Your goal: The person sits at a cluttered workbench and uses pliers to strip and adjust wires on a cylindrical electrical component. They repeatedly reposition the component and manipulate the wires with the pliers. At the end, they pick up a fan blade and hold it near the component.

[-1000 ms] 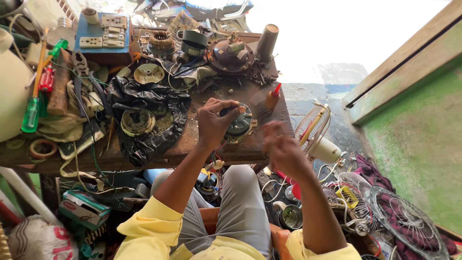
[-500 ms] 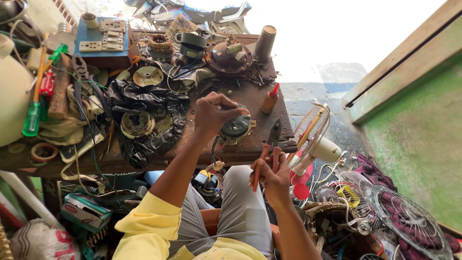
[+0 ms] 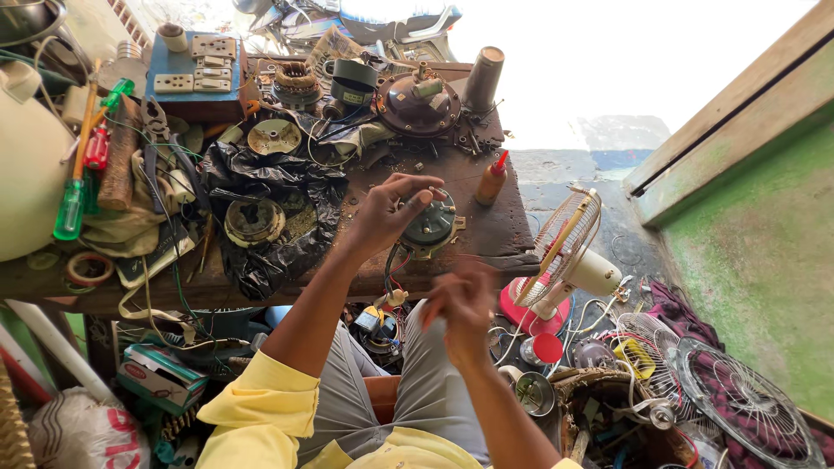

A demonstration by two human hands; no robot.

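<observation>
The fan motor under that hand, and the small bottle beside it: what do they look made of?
Fan motor: dark, dull cast metal by its look, coloured wires hanging below. Bottle: translucent brownish plastic probably, with a red pointed plastic nozzle. The left hand grips the motor.

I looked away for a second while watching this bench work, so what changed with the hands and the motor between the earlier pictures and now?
The right hand moved: it swung down off the bench edge towards the lap, then came up in front of the body; it is blurred, so any hold is unclear. The left hand stayed on the round fan motor on the wooden bench. The small fan did not shift.
</observation>
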